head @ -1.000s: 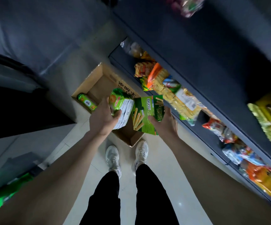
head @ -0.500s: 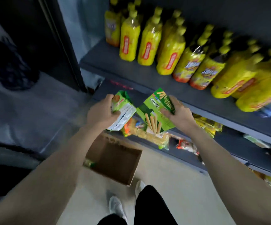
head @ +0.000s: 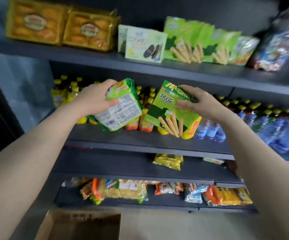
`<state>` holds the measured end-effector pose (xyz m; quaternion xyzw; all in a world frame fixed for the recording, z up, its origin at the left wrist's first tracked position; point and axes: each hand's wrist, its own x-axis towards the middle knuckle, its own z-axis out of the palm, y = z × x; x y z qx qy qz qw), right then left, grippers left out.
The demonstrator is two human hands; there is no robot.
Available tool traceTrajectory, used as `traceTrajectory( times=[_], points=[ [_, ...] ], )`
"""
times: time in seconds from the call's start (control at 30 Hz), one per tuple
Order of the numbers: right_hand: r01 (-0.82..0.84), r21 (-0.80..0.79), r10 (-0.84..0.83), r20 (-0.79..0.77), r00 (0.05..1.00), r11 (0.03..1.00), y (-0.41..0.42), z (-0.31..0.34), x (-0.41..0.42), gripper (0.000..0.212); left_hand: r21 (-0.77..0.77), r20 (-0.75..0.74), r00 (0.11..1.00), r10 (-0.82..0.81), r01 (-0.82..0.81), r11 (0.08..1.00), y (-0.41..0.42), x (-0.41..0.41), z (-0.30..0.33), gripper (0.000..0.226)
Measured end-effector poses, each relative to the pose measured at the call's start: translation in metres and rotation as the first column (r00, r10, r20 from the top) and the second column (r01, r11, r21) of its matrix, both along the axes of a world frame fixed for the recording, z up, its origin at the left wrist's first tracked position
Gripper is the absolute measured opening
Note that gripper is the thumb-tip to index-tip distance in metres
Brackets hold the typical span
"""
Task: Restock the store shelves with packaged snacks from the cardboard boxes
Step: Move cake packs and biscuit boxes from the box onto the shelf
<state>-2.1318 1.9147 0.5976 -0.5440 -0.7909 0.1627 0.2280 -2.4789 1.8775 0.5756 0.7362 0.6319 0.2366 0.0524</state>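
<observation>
While the cardboard box (head: 81, 226) sits open on the floor at the bottom edge of the view, its inside too dark to tell what it holds, both hands are raised in front of the dark grey shelves (head: 157, 144). The left hand (head: 95, 99) grips a green biscuit pack (head: 119, 108) with fingers curled over its top and thumb on its white label side. The right hand (head: 197, 101) holds a green wafer-stick box (head: 171, 111), tilted, fingers wrapped over its upper corner. The two packages are just beside each other, held in the air level with the shelf of yellow bottles (head: 65, 94) and blue water bottles (head: 278, 129). On the top shelf stand orange cake packs (head: 60, 26), a pale cookie box (head: 145, 44) and matching green wafer boxes (head: 192, 42). Lower shelves carry a yellow snack bag (head: 168, 161) and mixed colourful packets (head: 123, 189). The floor by the box is pale.
</observation>
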Motion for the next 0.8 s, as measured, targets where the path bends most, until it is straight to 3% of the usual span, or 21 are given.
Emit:
traceTrajectory(
  times=[0.13,0.33,0.47,0.53,0.63,0.8],
  points=[
    [-0.014,0.129,0.017,-0.022,1.000,0.992,0.005,0.055,0.050,0.058,0.138,-0.046,0.996,-0.077,0.082,0.987,0.019,0.043,0.063,0.059],
    [0.054,0.260,-0.046,-0.036,0.998,0.964,0.033,0.129,0.131,0.071,0.307,-0.054,0.990,-0.132,0.142,0.941,0.052,0.114,0.137,0.054],
    [0.081,0.356,-0.059,-0.072,0.996,0.931,0.073,0.170,0.191,0.051,0.376,-0.018,0.993,-0.117,0.116,0.919,0.085,0.155,0.167,0.050],
    [0.138,0.416,-0.121,-0.066,0.990,0.899,0.100,0.182,0.216,0.052,0.391,0.015,0.995,-0.103,0.089,0.916,0.102,0.172,0.175,0.048],
    [0.184,0.433,-0.202,-0.003,0.979,0.882,0.148,0.189,0.239,0.060,0.405,0.039,0.997,-0.068,0.046,0.913,0.123,0.191,0.180,0.047],
    [0.149,0.337,-0.195,0.109,0.975,0.930,0.229,0.179,0.233,0.060,0.373,0.088,0.996,0.008,-0.041,0.927,0.146,0.202,0.178,0.048]
  ],
)
